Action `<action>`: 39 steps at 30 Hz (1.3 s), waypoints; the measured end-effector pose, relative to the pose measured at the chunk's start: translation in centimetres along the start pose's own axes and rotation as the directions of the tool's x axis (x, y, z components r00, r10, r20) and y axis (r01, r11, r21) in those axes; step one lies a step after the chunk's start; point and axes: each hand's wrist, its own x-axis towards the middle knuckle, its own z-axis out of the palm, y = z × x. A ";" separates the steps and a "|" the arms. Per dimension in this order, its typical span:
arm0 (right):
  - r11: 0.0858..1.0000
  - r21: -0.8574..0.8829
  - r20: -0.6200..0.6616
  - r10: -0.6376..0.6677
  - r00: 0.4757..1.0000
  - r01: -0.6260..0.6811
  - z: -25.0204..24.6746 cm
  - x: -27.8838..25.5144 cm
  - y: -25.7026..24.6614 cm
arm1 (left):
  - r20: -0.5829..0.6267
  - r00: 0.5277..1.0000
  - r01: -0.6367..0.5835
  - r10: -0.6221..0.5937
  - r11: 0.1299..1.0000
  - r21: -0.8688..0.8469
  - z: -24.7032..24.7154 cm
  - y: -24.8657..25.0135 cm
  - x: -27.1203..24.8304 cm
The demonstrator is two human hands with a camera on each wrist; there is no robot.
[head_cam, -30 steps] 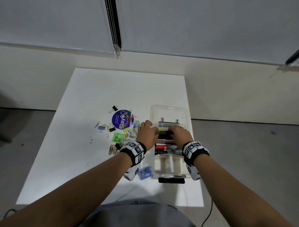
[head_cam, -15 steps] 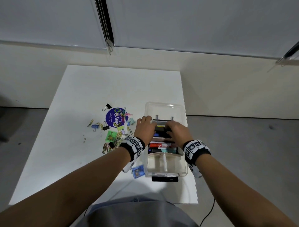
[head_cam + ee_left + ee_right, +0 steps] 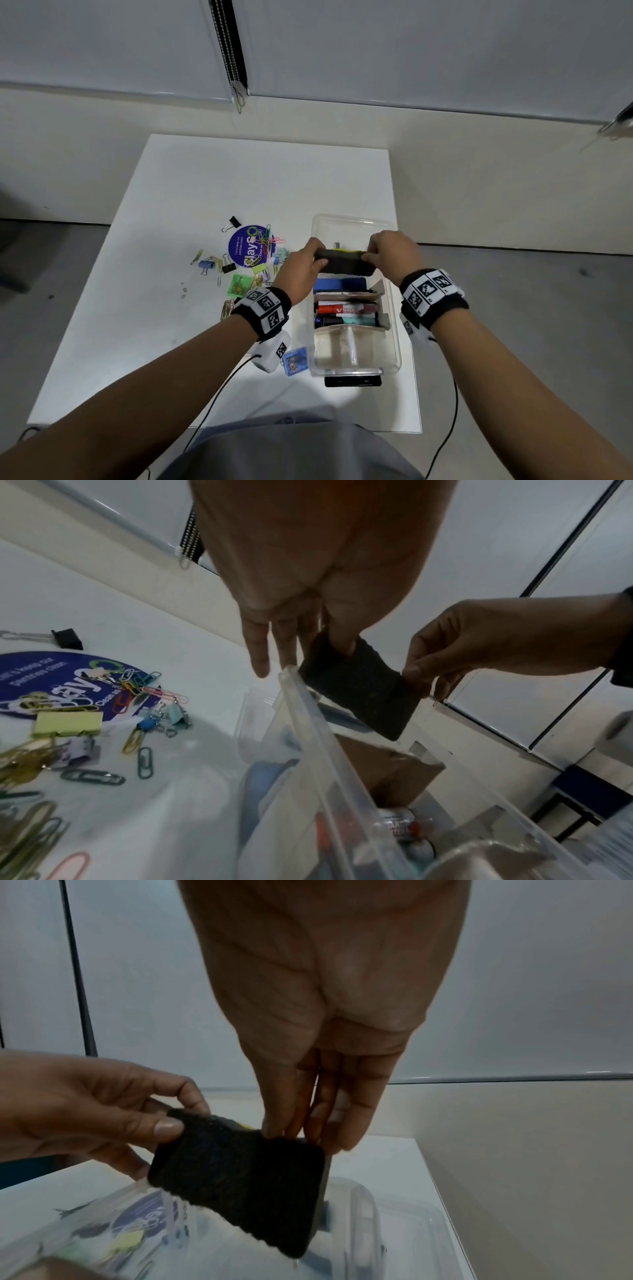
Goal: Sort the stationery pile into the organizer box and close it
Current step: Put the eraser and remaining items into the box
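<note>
eraser (image 3: 343, 266) lifted above box (image 3: 394, 342), both hands

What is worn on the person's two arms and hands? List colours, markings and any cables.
Both forearms are bare, with no sleeves or gloves. Each wrist carries a black band set with white panels printed with black square tag patterns. A white tagged unit hangs under the left wrist, and a thin black cable trails from it.

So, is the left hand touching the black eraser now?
Touching. In the right wrist view the left hand pinches one end of the black eraser, its thumb pressed flat on the felt. The head view agrees.
</note>
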 end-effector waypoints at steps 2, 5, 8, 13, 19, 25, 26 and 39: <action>1.000 0.002 0.057 0.016 0.998 -0.016 0.6 0.0 -0.3 | -0.024 1.000 0.014 -0.016 0.998 -0.068 -0.2 0.0 -0.3; 0.999 -0.003 0.155 0.042 0.987 -0.042 2.2 -0.3 -1.0 | -0.085 0.995 0.039 -0.053 0.986 -0.159 -0.9 -0.2 -0.2; 0.997 -0.071 0.225 -0.022 0.974 0.038 4.0 -0.6 -2.1 | -0.075 0.995 0.047 -0.060 0.984 -0.171 -1.5 -0.3 0.0; 0.931 -0.285 0.266 -0.150 0.952 0.227 5.9 -0.2 -3.4 | -0.063 0.995 0.060 -0.072 0.983 -0.174 -1.5 -0.2 -0.2; 0.828 -0.417 0.262 -0.287 0.921 0.376 6.1 -0.5 -2.7 | -0.072 0.994 0.067 -0.084 0.975 -0.213 -1.9 -0.4 -0.6; 0.833 -0.400 0.150 -0.351 0.924 0.381 6.4 -1.0 -2.3 | -0.102 0.989 0.080 -0.104 0.972 -0.220 -2.7 -0.6 -0.7; 0.845 -0.401 0.131 -0.330 0.935 0.355 6.6 -1.0 -2.4 | -0.101 0.989 0.083 -0.108 0.972 -0.221 -2.8 -0.6 -0.7; 0.952 -0.220 0.221 -0.166 0.961 0.215 7.2 0.8 -2.4 | -0.084 0.994 0.049 -0.069 0.975 -0.217 -2.4 -0.3 -1.0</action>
